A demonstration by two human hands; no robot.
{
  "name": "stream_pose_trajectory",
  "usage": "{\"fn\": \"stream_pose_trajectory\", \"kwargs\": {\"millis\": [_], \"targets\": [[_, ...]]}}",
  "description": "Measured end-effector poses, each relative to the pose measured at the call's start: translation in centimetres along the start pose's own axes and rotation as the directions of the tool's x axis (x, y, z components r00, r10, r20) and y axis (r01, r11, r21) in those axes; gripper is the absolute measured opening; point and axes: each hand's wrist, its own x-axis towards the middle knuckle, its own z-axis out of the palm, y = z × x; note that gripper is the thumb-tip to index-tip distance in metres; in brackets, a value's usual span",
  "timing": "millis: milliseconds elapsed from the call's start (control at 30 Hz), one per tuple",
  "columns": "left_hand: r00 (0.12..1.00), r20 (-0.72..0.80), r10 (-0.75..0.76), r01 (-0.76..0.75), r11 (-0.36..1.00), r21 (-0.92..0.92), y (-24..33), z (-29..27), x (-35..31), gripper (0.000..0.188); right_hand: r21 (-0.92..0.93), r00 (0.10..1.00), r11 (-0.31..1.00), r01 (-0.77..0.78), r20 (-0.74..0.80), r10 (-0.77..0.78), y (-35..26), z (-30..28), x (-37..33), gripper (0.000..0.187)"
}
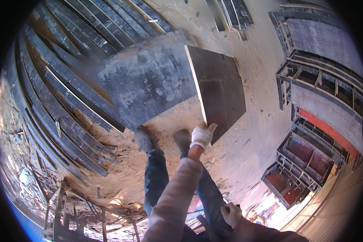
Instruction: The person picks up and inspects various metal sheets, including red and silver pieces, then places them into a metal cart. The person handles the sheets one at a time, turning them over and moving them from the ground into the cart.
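My left hand (201,135), in a white work glove, grips the near corner of a dark sheet panel (221,90) with a pale cut edge. The panel stands tilted off the ground, its pale edge facing left. Beside it, to the left, a larger worn grey-black sheet (149,76) lies flat on the dirt. My right hand (232,214) is bare and held low near my right thigh, fingers curled. A small dark bit shows at its fingers; what it holds is not clear.
Long dark boards (72,105) lie in rows at the left and far left. More narrow boards (234,16) lie at the far side. Framed panels (322,80) are stacked along the right. My shoes (145,140) stand by the flat sheet's near edge. Scrap wood and posts (60,205) fill the lower left.
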Motion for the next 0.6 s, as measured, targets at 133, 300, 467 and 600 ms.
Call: {"fn": "stream_pose_trajectory", "kwargs": {"millis": [133,300,467,600], "targets": [[0.985,0.142,0.096,-0.079,0.989,-0.123,0.9,0.6,0.7,0.023,0.007,0.971,0.992,-0.123,0.208,0.119,3.0,-0.4,-0.6,0.035],[0.924,0.284,0.254,-0.252,0.967,-0.046,5.7,0.1,-7.4,0.025,0.301,0.954,0.906,-0.298,0.123,0.273,7.7,-1.9,0.7,0.033],[0.965,0.247,0.086,0.007,0.936,-0.353,6.6,-9.8,-31.4,0.031,0.902,0.833,0.146,-0.405,0.299,0.467,18.0,-10.5,8.9,0.089],[0.995,0.098,0.032,0.005,0.934,-0.358,6.0,-14.5,-53.6,0.048,0.811,0.883,0.387,-0.439,0.309,0.354,17.5,-19.4,22.2,0.098]]}}
